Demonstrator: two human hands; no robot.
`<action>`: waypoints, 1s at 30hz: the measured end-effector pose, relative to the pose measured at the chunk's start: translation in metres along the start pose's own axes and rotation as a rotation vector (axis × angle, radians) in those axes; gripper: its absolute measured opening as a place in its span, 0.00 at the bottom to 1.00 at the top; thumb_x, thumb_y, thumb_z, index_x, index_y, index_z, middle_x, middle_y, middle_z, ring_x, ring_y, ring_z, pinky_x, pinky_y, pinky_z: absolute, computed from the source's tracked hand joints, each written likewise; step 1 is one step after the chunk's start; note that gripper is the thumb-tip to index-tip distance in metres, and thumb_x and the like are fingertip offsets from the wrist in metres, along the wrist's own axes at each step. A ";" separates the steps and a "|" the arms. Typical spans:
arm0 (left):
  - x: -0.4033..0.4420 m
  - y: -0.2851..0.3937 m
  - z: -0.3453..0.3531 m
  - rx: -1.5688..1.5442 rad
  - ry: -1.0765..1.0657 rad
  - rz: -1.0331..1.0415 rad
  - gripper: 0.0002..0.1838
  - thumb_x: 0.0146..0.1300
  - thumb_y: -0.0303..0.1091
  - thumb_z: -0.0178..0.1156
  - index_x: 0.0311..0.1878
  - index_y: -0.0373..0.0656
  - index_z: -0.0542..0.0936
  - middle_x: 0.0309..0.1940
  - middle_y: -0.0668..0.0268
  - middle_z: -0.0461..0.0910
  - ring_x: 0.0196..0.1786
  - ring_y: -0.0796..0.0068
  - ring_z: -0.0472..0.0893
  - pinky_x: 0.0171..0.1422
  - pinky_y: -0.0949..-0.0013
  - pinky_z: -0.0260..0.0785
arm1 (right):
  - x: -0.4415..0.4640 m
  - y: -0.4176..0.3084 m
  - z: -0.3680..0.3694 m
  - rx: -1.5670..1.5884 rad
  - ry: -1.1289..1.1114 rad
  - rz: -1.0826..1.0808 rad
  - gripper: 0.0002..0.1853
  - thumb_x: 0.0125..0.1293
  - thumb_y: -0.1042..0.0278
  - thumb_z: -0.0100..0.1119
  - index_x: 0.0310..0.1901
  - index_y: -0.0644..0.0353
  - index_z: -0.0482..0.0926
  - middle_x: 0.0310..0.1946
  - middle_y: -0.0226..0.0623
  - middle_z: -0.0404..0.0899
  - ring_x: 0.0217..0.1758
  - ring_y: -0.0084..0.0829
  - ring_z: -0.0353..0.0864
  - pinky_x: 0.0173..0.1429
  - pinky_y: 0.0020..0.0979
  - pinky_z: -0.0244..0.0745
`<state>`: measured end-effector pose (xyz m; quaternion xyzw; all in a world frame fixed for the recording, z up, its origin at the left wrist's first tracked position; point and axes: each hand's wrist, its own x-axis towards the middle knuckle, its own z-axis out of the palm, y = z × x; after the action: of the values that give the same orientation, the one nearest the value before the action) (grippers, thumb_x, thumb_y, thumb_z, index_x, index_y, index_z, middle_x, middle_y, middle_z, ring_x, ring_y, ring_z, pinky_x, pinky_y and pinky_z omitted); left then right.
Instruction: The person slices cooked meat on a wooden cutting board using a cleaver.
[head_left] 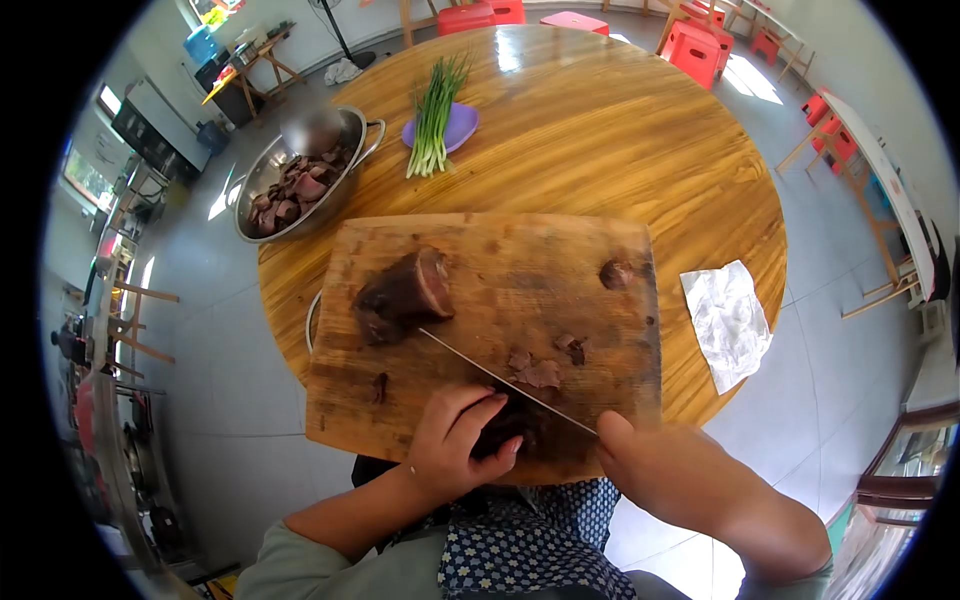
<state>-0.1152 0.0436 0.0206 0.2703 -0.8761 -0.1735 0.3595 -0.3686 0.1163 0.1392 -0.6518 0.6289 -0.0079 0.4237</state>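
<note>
My right hand (pixel 640 455) is closed around the handle of a knife (pixel 508 382), whose thin blade points up and left across the wooden cutting board (pixel 470 235). With bent fingers, my left hand (pixel 460 440) presses on a dark piece of meat (pixel 515 425) near the board's front edge, partly hidden by the hand and blade. Just beyond the blade lie thin meat slices (pixel 537 372). A large chunk of dark meat (pixel 405 295) rests on the board's left part, close to the knife tip. A small round meat piece (pixel 616 274) sits at the right.
A metal bowl (pixel 358 165) of cut meat stands at the back left of the round wooden table (pixel 610 130). Green onions (pixel 437 115) lie across a purple plate (pixel 460 127). White paper (pixel 727 325) lies at the right edge. Red stools (pixel 692 50) stand beyond.
</note>
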 end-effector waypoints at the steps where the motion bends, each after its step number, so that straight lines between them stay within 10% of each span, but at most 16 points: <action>1: 0.000 0.000 0.000 0.002 -0.001 -0.005 0.26 0.52 0.34 0.77 0.54 0.35 0.82 0.53 0.53 0.78 0.54 0.50 0.79 0.59 0.54 0.75 | 0.006 0.001 0.001 -0.023 0.049 -0.023 0.13 0.78 0.59 0.54 0.44 0.62 0.68 0.29 0.54 0.80 0.34 0.59 0.82 0.38 0.54 0.74; 20: 0.006 0.000 -0.001 0.037 -0.008 0.042 0.25 0.50 0.33 0.77 0.51 0.34 0.83 0.53 0.54 0.79 0.56 0.47 0.80 0.60 0.52 0.76 | -0.040 -0.011 0.010 -0.020 0.134 -0.093 0.14 0.73 0.64 0.63 0.42 0.63 0.69 0.29 0.49 0.79 0.27 0.54 0.81 0.29 0.48 0.76; 23: 0.006 0.000 -0.002 0.043 0.000 0.040 0.25 0.51 0.34 0.77 0.51 0.34 0.84 0.54 0.55 0.79 0.56 0.47 0.80 0.60 0.52 0.76 | -0.040 -0.013 0.011 -0.024 0.124 -0.078 0.14 0.74 0.63 0.61 0.42 0.63 0.68 0.29 0.49 0.79 0.28 0.55 0.82 0.29 0.49 0.76; 25: 0.005 0.000 -0.002 0.033 -0.009 0.029 0.25 0.50 0.34 0.77 0.51 0.35 0.84 0.54 0.54 0.79 0.56 0.46 0.80 0.60 0.52 0.76 | -0.040 -0.015 0.009 0.074 -0.003 -0.035 0.10 0.71 0.74 0.46 0.50 0.68 0.68 0.38 0.69 0.80 0.39 0.64 0.83 0.40 0.55 0.77; 30: 0.002 -0.001 -0.003 0.051 -0.031 0.028 0.25 0.49 0.34 0.77 0.51 0.36 0.84 0.54 0.53 0.79 0.56 0.45 0.80 0.60 0.52 0.76 | -0.042 -0.007 0.016 0.109 -0.029 -0.032 0.10 0.72 0.74 0.46 0.50 0.68 0.68 0.40 0.65 0.80 0.41 0.63 0.84 0.43 0.54 0.79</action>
<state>-0.1138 0.0409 0.0233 0.2643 -0.8895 -0.1502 0.3412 -0.3630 0.1590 0.1550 -0.6380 0.6108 -0.0395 0.4673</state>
